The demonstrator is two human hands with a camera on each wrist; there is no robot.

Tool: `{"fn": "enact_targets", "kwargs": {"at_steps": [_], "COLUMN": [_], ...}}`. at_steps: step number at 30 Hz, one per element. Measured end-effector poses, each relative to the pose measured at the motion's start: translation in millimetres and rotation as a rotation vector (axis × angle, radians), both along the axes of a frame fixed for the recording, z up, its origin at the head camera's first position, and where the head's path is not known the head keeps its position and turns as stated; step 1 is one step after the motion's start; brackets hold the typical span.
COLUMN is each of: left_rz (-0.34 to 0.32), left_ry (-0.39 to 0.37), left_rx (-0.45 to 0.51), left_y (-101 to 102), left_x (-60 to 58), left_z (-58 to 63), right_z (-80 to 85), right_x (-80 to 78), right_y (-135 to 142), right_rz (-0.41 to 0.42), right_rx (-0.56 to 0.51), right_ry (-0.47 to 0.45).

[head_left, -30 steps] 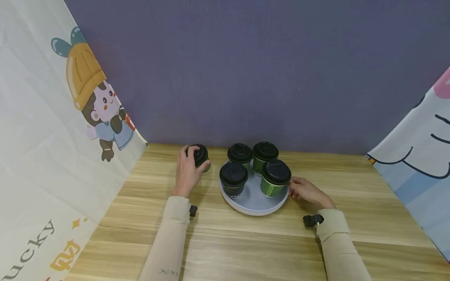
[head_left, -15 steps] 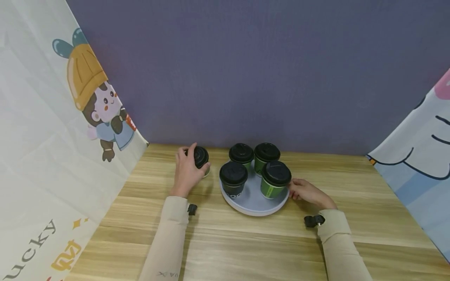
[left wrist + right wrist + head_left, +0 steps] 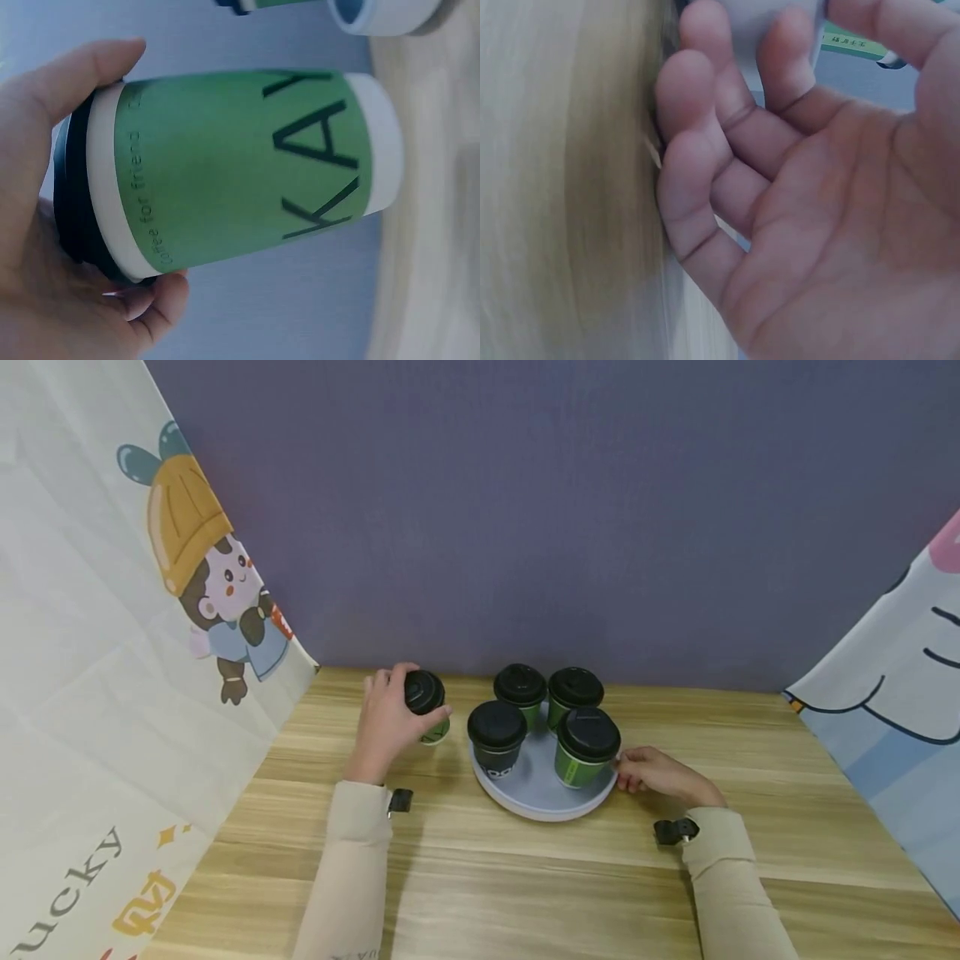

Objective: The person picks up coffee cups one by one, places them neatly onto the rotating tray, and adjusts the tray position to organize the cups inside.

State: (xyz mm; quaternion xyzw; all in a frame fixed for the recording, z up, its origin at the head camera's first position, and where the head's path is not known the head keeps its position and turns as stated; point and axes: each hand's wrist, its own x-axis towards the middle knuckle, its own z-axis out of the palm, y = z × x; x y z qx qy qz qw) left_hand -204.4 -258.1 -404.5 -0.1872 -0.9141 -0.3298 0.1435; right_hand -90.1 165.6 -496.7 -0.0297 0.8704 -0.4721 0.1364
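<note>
My left hand (image 3: 390,718) grips a green paper coffee cup (image 3: 435,727) by its black lid, left of the tray. In the left wrist view, thumb and fingers close round the lid end of this coffee cup (image 3: 240,165), whose side reads "KAY". A round pale tray (image 3: 542,797) bears several lidded cups. Its front left one is a dark coffee cup (image 3: 498,758); a green coffee cup (image 3: 581,767) stands at front right. My right hand (image 3: 663,775) pinches the tray's right rim. In the right wrist view its fingers (image 3: 686,90) curl beside the rim.
Two more lidded cups, the back left cup (image 3: 520,685) and the back right cup (image 3: 575,687), stand at the tray's far side. Behind the wooden table (image 3: 525,885) rises a grey-blue wall (image 3: 525,510). Printed cloth (image 3: 90,652) hangs at the left.
The tray and its cups have turned slightly clockwise, seen from above, with my right hand at the rim. My left hand has shifted a little left and now shows more of the green coffee cup.
</note>
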Motion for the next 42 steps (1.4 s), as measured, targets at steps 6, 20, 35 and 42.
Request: {"fn": "enact_targets", "kwargs": {"at_steps": [6, 20, 35, 42], "left_rz": [-0.016, -0.133, -0.302, -0.358], "left_ry": [0.004, -0.012, -0.046, -0.025], "left_rx": [-0.056, -0.125, -0.127, -0.159], "left_y": [-4.5, -12.3, -5.8, 7.0], "left_x": [8.8, 32.4, 54.7, 64.1], "left_z": [10.2, 33.8, 51.8, 54.0], "right_z": [-0.8, -6.0, -10.3, -8.7], "right_x": [1.6, -5.8, -9.5, -8.1], "right_y": [2.6, -6.8, -10.7, -8.2], "right_rz": [0.06, -0.244, -0.272, -0.221], "right_rx": [0.019, -0.066, -0.106, -0.112], "right_ry": [0.016, 0.109, 0.101, 0.068]}}
